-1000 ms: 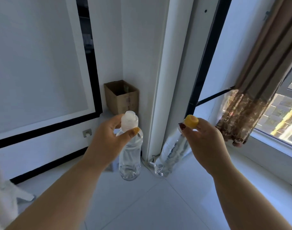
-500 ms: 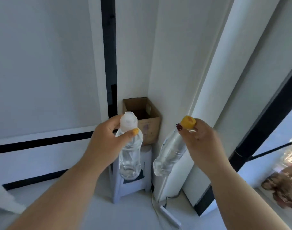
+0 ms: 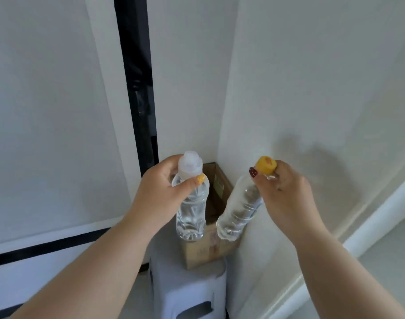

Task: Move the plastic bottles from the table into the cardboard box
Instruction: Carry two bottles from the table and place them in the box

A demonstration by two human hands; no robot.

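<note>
Hanging from the two hands are two clear plastic bottles, both ribbed along the body and see-through. The white-capped bottle has a wide, translucent white cap; the yellow-capped bottle has a smaller yellow cap. The left hand grips its bottle round the neck and shoulder, fingers curled behind it and the thumb – with a yellow nail – pressed across the front. The right hand pinches the other bottle just under its cap, thumb with a dark red nail on the near side, the other fingers curled round the far side.

Both bottles are held in the air in front of the cardboard box, whose open top shows between and behind them. The box stands in the corner of the white walls, on a pale grey stool.

Against the frame half a second ago, the box and stool now sit lower and much larger in view, and the bottles overlap the box instead of hanging beside it; the grips look the same.

The white-capped bottle hangs nearly upright, cap up and base down, its long axis close to vertical. The yellow-capped bottle is tilted – cap up and to the right, base down and to the left, toward the box.
</note>
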